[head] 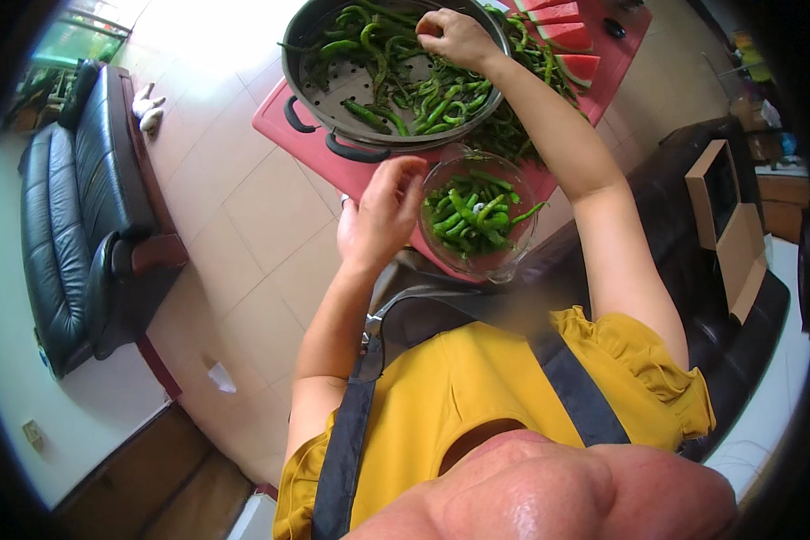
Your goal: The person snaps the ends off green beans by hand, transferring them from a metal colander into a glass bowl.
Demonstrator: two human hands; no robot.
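Observation:
My right hand (457, 42) is over the right side of a round metal steamer pan (337, 101) with a perforated bottom. Its fingers are curled, and I cannot see anything between them. Long green chili peppers (445, 111) lie scattered in the pan. My left hand (386, 210) hovers at the left rim of a clear bowl (532, 233), fingers bent and slightly blurred, palm mostly hidden. Shorter green pepper pieces (476, 214) fill the bowl, with a small whitish bit among them. Both vessels rest on a pink table (278, 121).
More green peppers (513, 135) are heaped right of the pan, beside watermelon slices (567, 37). A dark leather sofa (682, 196) carries an open cardboard box (739, 250). Another black sofa (57, 223) stands left across the tiled floor (263, 216), where white paper (221, 376) lies.

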